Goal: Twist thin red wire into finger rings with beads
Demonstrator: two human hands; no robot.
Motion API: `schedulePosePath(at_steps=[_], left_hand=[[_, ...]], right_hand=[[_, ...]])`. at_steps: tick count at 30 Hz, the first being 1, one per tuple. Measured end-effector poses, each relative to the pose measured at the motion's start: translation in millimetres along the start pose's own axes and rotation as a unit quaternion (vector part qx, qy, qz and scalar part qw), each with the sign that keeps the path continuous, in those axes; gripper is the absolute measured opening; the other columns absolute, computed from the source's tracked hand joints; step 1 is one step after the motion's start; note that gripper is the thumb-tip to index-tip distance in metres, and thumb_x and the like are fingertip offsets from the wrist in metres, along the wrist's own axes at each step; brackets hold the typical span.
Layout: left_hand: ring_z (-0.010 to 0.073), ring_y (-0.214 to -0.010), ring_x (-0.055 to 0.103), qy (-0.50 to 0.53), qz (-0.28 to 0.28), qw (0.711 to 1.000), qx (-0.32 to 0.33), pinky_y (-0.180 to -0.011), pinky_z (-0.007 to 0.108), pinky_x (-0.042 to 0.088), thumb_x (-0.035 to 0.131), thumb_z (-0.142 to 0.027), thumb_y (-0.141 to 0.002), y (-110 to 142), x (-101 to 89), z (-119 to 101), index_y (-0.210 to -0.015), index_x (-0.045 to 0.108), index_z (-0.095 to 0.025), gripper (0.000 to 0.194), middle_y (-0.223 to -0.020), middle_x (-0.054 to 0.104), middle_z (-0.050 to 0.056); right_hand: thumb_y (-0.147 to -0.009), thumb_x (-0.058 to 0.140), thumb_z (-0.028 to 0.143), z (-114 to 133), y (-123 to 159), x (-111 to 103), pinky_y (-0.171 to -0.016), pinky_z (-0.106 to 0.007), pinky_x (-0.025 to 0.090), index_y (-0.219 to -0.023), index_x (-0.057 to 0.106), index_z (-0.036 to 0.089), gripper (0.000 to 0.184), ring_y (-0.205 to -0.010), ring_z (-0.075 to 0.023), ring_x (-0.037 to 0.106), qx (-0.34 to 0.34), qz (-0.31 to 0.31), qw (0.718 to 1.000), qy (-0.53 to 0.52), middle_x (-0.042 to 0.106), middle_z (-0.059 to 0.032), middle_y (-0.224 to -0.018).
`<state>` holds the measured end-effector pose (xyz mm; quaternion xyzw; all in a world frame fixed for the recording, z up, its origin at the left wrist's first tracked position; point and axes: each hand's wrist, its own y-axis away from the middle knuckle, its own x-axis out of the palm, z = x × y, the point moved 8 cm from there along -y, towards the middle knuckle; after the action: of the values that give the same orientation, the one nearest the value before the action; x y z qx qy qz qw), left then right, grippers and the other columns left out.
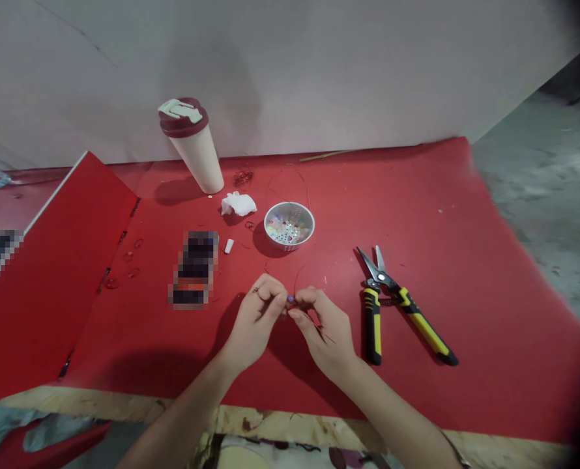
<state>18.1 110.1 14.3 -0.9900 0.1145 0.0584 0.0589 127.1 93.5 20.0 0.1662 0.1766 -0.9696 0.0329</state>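
Observation:
My left hand (257, 317) and my right hand (325, 333) meet above the red mat (466, 312), fingers pinched together. Between the fingertips sits a small bead (290, 299) on a thin red wire (297, 277) that curls up from the pinch. Both hands grip this beaded wire. A small metal bowl (289, 225) with several coloured beads stands just beyond the hands.
Yellow-handled snips (397, 306) lie open to the right of my hands. A cream tumbler with a dark red lid (192, 143) stands at the back, a crumpled tissue (238, 204) beside it. A blurred dark object (195, 267) lies left, near a raised red panel (50, 273). Small wire rings (133, 257) are scattered there.

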Motion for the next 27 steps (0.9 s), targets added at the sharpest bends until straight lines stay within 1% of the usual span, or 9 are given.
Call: schedulePosePath(at_steps=[11,19,23,27], left_hand=[[0.0114,-0.07,0.043,-0.005,0.002,1.0,-0.009,-0.068,0.025,0.034,0.044,-0.026,-0.092,-1,-0.3,1,-0.069,0.045,-0.018,0.024,-0.072,0.042,-0.002],[0.0119,-0.07,0.043,-0.013,0.002,1.0,-0.013,-0.067,0.026,0.034,0.043,-0.027,-0.092,0,-0.8,1,-0.068,0.044,-0.018,0.026,-0.072,0.042,-0.002],[0.0119,-0.069,0.042,-0.02,0.006,1.0,-0.009,-0.068,0.026,0.034,0.042,-0.028,-0.093,1,-0.4,0,-0.067,0.043,-0.019,0.027,-0.071,0.041,-0.002],[0.012,-0.068,0.042,-0.031,0.007,0.999,-0.007,-0.068,0.026,0.034,0.041,-0.027,-0.093,1,0.0,0,-0.067,0.043,-0.019,0.027,-0.07,0.041,-0.002]], right_hand=[[-0.088,0.048,0.019,-5,1,1,-0.052,-0.02,0.04,-0.083,0.049,0.022,0.007,-0.055,-0.0098,0.049,0.011,-0.004,1.0,-0.025,0.052,0.0035,-0.067],[-0.09,0.044,0.018,-4,0,1,-0.053,-0.022,0.038,-0.08,0.05,0.022,0.012,-0.055,-0.0104,0.047,0.022,-0.002,0.999,-0.042,0.05,0.0036,-0.065],[-0.09,0.044,0.022,-8,-1,1,-0.05,-0.022,0.037,-0.076,0.05,0.022,0.015,-0.052,-0.0106,0.044,0.057,-0.005,0.997,-0.06,0.047,0.0039,-0.061],[-0.09,0.045,0.028,-16,0,3,-0.048,-0.022,0.037,-0.073,0.051,0.021,0.019,-0.049,-0.0104,0.043,0.114,0.004,0.989,-0.097,0.046,0.0043,-0.057]])
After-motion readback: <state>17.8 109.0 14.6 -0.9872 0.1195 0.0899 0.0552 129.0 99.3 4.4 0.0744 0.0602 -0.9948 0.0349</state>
